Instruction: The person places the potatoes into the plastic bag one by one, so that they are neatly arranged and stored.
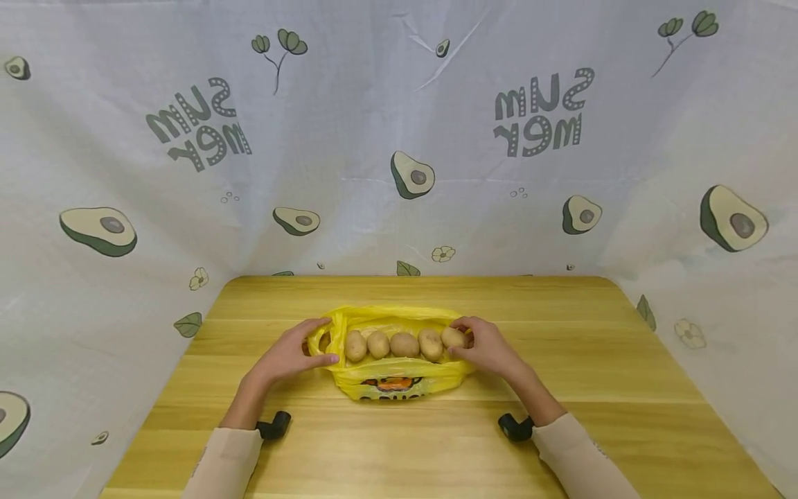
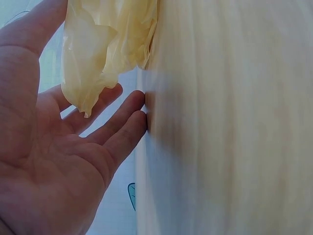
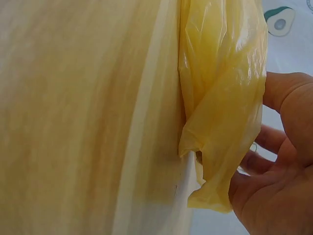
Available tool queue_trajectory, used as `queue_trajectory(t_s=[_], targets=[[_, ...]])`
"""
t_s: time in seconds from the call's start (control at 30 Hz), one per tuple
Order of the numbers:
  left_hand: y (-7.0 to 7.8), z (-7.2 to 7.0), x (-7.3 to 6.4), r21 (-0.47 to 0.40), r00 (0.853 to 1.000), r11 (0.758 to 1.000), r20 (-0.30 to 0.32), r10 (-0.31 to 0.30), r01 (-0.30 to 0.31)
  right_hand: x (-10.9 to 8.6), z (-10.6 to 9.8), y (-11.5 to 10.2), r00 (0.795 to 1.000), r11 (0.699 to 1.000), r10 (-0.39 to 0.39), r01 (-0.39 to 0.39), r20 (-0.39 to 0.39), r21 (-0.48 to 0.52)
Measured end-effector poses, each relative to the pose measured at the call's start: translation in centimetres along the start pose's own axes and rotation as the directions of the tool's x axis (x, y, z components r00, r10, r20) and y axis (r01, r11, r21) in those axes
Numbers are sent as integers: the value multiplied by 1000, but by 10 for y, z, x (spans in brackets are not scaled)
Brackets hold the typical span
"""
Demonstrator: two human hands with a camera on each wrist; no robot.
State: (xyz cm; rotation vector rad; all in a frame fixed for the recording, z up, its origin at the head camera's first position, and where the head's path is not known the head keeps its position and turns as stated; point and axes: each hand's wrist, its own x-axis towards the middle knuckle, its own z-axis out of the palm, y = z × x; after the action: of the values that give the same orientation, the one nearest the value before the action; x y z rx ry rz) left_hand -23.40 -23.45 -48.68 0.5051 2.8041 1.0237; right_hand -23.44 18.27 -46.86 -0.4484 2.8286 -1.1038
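A yellow plastic bag (image 1: 399, 383) lies on the table with its mouth open upward. Several potatoes (image 1: 404, 345) sit in a row inside it. My right hand (image 1: 489, 344) grips the rightmost potato (image 1: 454, 337), fingers at its far side and thumb at its near side. At the bag's left end, my left hand (image 1: 287, 353) is spread around the looped handle, its thumb touching the plastic. The left wrist view shows loosely extended fingers (image 2: 124, 132) with fingertips at the tabletop, beside hanging yellow plastic (image 2: 105, 44). In the right wrist view, the bag (image 3: 225, 107) hides the potato.
The wooden table (image 1: 399, 450) carries the bag near its far half. A white curtain (image 1: 349, 125) printed with avocados and lettering stands behind it and along both sides. Black wrist-worn devices (image 1: 274, 425) show at both wrists.
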Motion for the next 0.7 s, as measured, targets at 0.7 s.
queue_trajectory(t_s=[0.7], targets=[[1,-7,5,32,1000,999,-2,29,-29,-8,-29,11,987,988,-154,155,-46,11]])
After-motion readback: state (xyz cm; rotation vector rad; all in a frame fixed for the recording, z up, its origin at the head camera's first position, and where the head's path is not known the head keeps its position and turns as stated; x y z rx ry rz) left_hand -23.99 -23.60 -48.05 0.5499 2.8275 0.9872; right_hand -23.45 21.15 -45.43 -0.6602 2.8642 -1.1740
